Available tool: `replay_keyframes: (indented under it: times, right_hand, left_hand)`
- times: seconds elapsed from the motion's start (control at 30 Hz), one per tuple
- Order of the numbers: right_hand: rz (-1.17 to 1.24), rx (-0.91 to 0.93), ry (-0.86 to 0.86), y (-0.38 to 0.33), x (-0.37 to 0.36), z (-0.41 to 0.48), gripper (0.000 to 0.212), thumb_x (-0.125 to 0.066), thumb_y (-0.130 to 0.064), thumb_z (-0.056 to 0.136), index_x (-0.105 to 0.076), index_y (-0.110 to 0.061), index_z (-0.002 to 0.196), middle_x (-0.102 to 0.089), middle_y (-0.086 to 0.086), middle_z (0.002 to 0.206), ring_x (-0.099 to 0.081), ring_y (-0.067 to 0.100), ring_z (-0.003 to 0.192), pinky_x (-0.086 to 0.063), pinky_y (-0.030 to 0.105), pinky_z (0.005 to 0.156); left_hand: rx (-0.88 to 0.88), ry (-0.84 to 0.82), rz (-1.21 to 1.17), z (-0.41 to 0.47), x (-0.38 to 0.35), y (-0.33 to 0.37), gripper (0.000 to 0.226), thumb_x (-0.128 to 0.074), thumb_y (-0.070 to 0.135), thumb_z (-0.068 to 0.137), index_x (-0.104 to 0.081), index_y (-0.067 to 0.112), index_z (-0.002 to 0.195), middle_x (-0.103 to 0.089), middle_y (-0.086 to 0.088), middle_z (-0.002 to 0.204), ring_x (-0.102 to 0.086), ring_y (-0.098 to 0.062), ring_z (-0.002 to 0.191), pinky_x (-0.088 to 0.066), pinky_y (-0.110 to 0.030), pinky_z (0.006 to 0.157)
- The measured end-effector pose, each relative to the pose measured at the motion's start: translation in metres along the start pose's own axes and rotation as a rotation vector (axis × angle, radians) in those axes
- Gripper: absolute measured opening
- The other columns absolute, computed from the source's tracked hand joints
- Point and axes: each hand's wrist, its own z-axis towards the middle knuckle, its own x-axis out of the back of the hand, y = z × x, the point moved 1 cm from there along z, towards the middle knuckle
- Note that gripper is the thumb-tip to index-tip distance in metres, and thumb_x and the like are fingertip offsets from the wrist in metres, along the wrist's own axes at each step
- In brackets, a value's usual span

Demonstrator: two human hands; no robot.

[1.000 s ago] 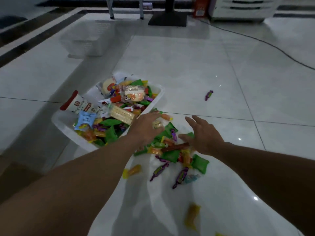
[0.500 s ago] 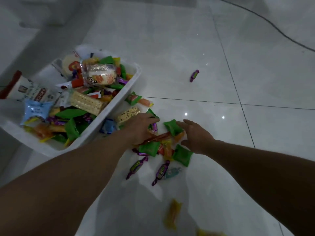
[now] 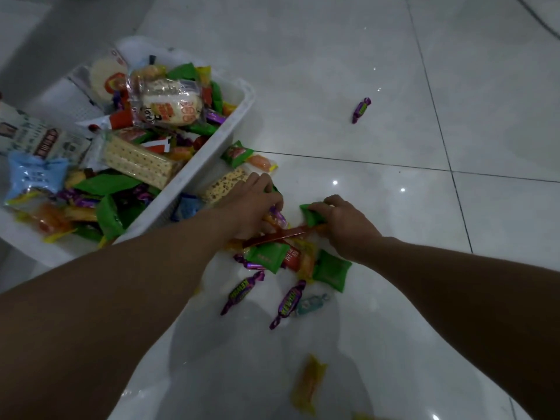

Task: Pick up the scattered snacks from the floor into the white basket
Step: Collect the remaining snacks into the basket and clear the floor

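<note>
glossy pale floor tiles (image 3: 348, 56) with thin dark grout lines fill the view, mirroring small points of light. largest on them is the white basket (image 3: 212, 153), a rectangular plastic tub with smooth solid walls, sitting at upper left. it is heaped with crinkly wrapped snacks: a long pale cracker pack (image 3: 136, 162) with a dotted surface, a clear bag of round rice cakes (image 3: 169, 104), a light blue pillow-shaped pouch (image 3: 33, 177), several green foil packets and small purple twist-wrapped sweets.

two bare forearms reach in from the bottom corners. the left hand (image 3: 251, 207) lies palm down on the floor pile just beside the basket's near wall, its grip curled over small sweets; what exactly it has hold of cannot be told. the right hand (image 3: 345, 225) has its grip pinched around a green square packet (image 3: 312, 216).

between and below the hands lies the loose pile: a thin red stick pack (image 3: 278, 237), two more puffy green packets (image 3: 266, 256) (image 3: 331, 271), and an orange wrapper. touching the basket's wall are a seeded cereal bar (image 3: 224, 183) and a green-and-orange sweet (image 3: 245, 156). nearer the camera lie two purple twist sweets (image 3: 242, 292) (image 3: 288, 303), a small pale blue one (image 3: 312, 303), and a blurred yellow wrapper (image 3: 307, 383). one purple sweet (image 3: 361, 110) lies well apart, upper right.
</note>
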Motion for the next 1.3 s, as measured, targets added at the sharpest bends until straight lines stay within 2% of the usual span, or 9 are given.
replay_keyframes:
  times: [0.2,0.3,0.47,0.6,0.67,0.77,1.03,1.2,1.3]
  right_hand:
    - [-0.002,-0.069,0.025,0.000,0.002,-0.007,0.038,-0.054,-0.020,0.094,-0.046,-0.018,0.131,-0.049,0.012,0.118,-0.056,0.031,0.097,-0.049,0.039,0.079]
    - [0.023,-0.117,0.050,0.001,0.003,-0.011,0.035,-0.051,-0.013,0.095,-0.048,-0.017,0.129,-0.052,0.013,0.114,-0.056,0.032,0.096,-0.049,0.039,0.078]
    - [0.105,-0.181,0.125,0.008,0.004,-0.015,0.035,-0.052,-0.005,0.092,-0.054,-0.017,0.125,-0.057,0.012,0.107,-0.056,0.030,0.096,-0.046,0.034,0.076]
    - [0.258,-0.237,0.221,0.008,0.015,-0.013,0.031,-0.061,-0.004,0.089,-0.059,-0.016,0.117,-0.064,0.010,0.106,-0.059,0.024,0.092,-0.046,0.029,0.074]
    - [0.354,-0.254,0.280,0.003,0.022,-0.012,0.028,-0.064,-0.009,0.089,-0.060,-0.016,0.116,-0.065,0.007,0.106,-0.058,0.018,0.087,-0.045,0.026,0.073]
    - [0.470,-0.258,0.338,-0.011,0.035,-0.010,0.028,-0.065,-0.012,0.090,-0.060,-0.016,0.117,-0.059,0.001,0.099,-0.052,0.012,0.083,-0.039,0.020,0.069]
    - [0.724,-0.227,0.458,-0.065,0.074,-0.006,0.025,-0.069,-0.014,0.085,-0.062,-0.017,0.109,-0.064,0.002,0.087,-0.057,0.016,0.068,-0.049,0.030,0.068]
    - [0.730,-0.148,0.462,-0.119,0.089,-0.007,0.028,-0.072,-0.016,0.083,-0.062,-0.018,0.109,-0.067,0.007,0.094,-0.065,0.026,0.077,-0.057,0.043,0.077]
    - [0.691,-0.068,0.447,-0.157,0.098,-0.003,0.031,-0.072,-0.019,0.083,-0.062,-0.019,0.113,-0.064,0.004,0.097,-0.065,0.027,0.085,-0.057,0.041,0.078]
  left_hand:
    - [-0.004,-0.022,-0.038,0.001,0.002,0.005,0.032,-0.070,0.036,0.082,-0.054,0.025,0.107,-0.044,0.001,0.117,-0.036,-0.018,0.107,-0.035,-0.031,0.087]
    - [0.015,-0.060,-0.020,0.001,0.002,0.008,0.036,-0.066,0.033,0.086,-0.055,0.022,0.119,-0.050,-0.003,0.121,-0.041,-0.022,0.113,-0.038,-0.036,0.095]
    - [0.082,-0.073,0.011,0.001,0.003,0.013,0.028,-0.065,0.031,0.087,-0.059,0.019,0.112,-0.051,-0.004,0.117,-0.043,-0.023,0.112,-0.040,-0.036,0.093]
    - [0.220,-0.031,-0.362,0.001,-0.003,0.011,0.024,-0.068,0.009,0.084,-0.052,0.020,0.099,-0.054,0.001,0.107,-0.057,-0.010,0.091,-0.052,-0.027,0.076]
    - [0.275,0.028,-0.501,0.002,-0.001,0.009,0.028,-0.070,0.001,0.081,-0.053,0.015,0.097,-0.057,0.001,0.101,-0.059,-0.004,0.080,-0.052,-0.025,0.069]
    - [0.297,0.107,-0.578,0.000,0.013,0.009,0.033,-0.077,0.014,0.076,-0.053,0.016,0.097,-0.058,-0.001,0.101,-0.058,-0.017,0.091,-0.053,-0.039,0.079]
    - [0.295,0.366,-0.437,-0.029,0.069,0.004,0.028,-0.075,0.021,0.079,-0.052,0.017,0.094,-0.059,-0.004,0.094,-0.056,-0.024,0.086,-0.051,-0.044,0.077]
    - [0.376,0.477,-0.423,-0.066,0.105,-0.021,0.032,-0.074,0.027,0.080,-0.048,0.019,0.096,-0.058,-0.004,0.097,-0.055,-0.026,0.090,-0.049,-0.042,0.077]
    - [0.445,0.523,-0.433,-0.098,0.119,-0.043,0.030,-0.073,0.026,0.081,-0.048,0.017,0.095,-0.058,-0.005,0.094,-0.055,-0.025,0.088,-0.047,-0.037,0.074]
